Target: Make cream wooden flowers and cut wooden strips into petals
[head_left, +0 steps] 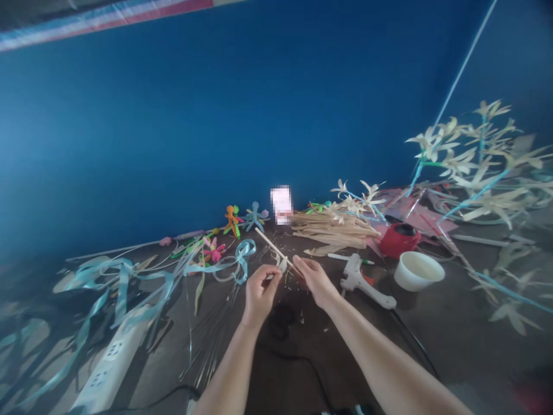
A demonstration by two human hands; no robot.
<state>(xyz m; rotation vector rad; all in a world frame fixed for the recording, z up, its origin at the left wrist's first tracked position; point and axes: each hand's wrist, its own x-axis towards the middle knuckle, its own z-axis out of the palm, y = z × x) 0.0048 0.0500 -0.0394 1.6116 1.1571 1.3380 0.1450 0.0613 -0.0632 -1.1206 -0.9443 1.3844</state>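
Note:
My left hand [260, 291] and my right hand [314, 278] meet over the dark table, both with fingers pinched. Between them they hold a thin pale stick [268, 242] that slants up and away to the left, with a small whitish piece [283, 264] at its near end where the fingertips touch. A white glue gun [360, 282] lies just right of my right hand. A pile of tan leaf strips [334, 229] lies beyond the hands.
Light blue ribbon [142, 276] loops across the left. A white power strip [113, 360] lies at lower left. A red pot [400, 239] and a white bowl [418, 270] stand right. Pale leaf flowers [479, 167] on stems rise at far right. Pipe-cleaner figures [233, 220] stand by the blue wall.

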